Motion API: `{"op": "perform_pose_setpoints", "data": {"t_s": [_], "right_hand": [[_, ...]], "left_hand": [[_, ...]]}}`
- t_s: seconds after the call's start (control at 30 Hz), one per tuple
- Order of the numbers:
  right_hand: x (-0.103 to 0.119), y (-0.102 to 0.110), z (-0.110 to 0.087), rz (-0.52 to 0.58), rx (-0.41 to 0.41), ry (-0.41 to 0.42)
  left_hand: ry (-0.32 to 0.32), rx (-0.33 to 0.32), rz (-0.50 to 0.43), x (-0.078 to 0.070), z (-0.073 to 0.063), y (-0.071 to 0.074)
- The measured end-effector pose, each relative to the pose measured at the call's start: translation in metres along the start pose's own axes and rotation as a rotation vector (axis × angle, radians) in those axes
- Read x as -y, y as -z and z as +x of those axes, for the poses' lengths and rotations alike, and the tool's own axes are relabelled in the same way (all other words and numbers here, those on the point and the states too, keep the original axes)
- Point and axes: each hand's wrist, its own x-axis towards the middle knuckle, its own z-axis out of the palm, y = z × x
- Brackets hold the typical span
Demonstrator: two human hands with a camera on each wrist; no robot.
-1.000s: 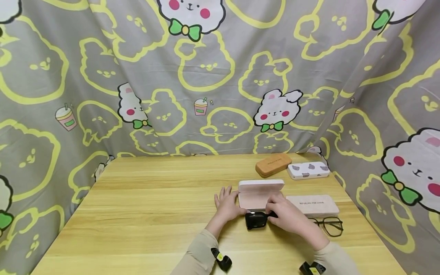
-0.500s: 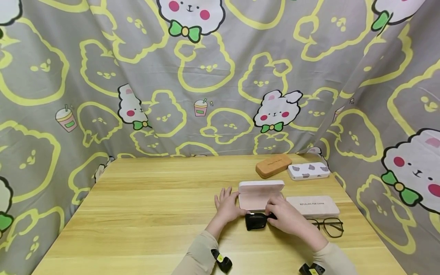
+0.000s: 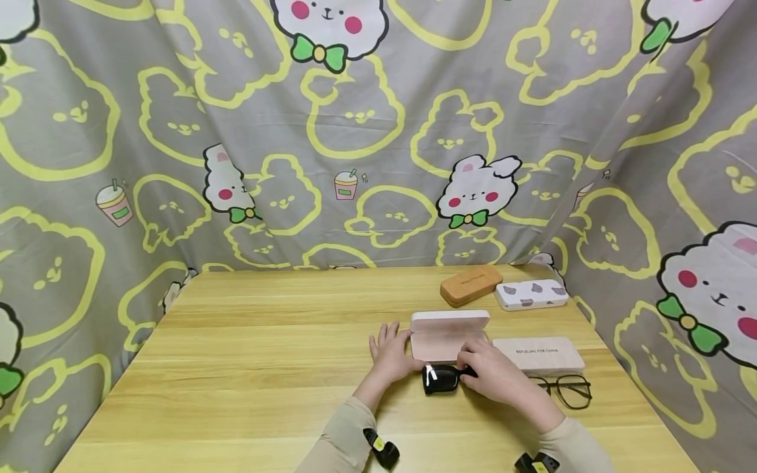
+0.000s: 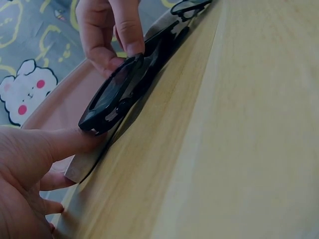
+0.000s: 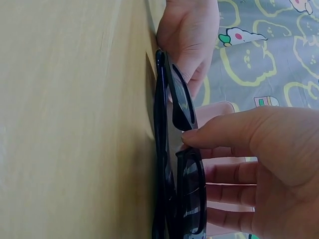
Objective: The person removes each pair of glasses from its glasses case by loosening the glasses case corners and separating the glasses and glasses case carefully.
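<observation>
Black sunglasses (image 3: 441,379) lie at the front edge of an open glasses case (image 3: 437,346) with a pale pink lining. My right hand (image 3: 487,368) pinches the sunglasses near the bridge, thumb on the near side, as the right wrist view shows. The right part of the frame is hidden by that hand in the head view. On the case's left side rests my left hand (image 3: 391,351), fingers spread. Its thumb reaches the front corner, touching or nearly touching the end of the sunglasses (image 4: 112,97) in the left wrist view. The case's lid stands raised at the back.
A closed beige case (image 3: 537,355) with lettering lies right of the open one. Thin-framed eyeglasses (image 3: 572,391) sit in front of it, partly behind my right wrist. Farther back are a brown case (image 3: 471,286) and a white patterned case (image 3: 531,293). A printed curtain surrounds the wooden table (image 3: 236,368).
Both hands and the case keep their places. The sunglasses tilt slightly, and a bright reflection now shows on the left lens.
</observation>
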Motion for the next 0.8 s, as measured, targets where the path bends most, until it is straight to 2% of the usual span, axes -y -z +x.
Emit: {"op": "perform_pose_setpoints", "data": {"t_s": [0.8], "right_hand": [[-0.0024,0.0077,-0.0015,0.035,0.029,0.000]], "left_hand": [[-0.004,0.008,0.000,-0.0009,-0.0003,0.0012]]}}
